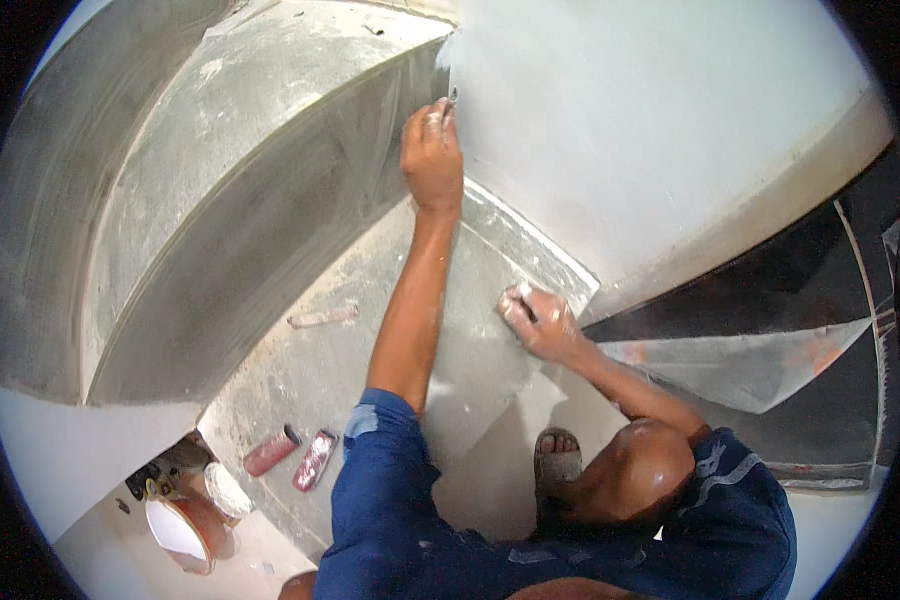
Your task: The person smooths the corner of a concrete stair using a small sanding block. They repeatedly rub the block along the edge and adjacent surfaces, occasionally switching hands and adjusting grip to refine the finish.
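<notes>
My left hand (433, 158) reaches up to where the curved grey stair riser (270, 230) meets the white wall (650, 90). Its fingers are closed, with white dust on them. A small dark bit shows at the fingertips, too small to name. Lower down, my right hand (540, 320) is curled closed over the grey stair tread (460, 330), close to the low grey strip (530, 245) along the wall's foot. White dust and a pale spot mark its fingers; whatever may be inside is hidden.
A pale, dusty stick-like piece (324, 316) lies on the tread, left of my left forearm. Two dusty red blocks (272, 452) rest nearer me. Lower left stand an orange-brown bucket (208, 532) and a white-topped container (228, 490). Clear plastic sheeting (750, 365) covers dark steps at right.
</notes>
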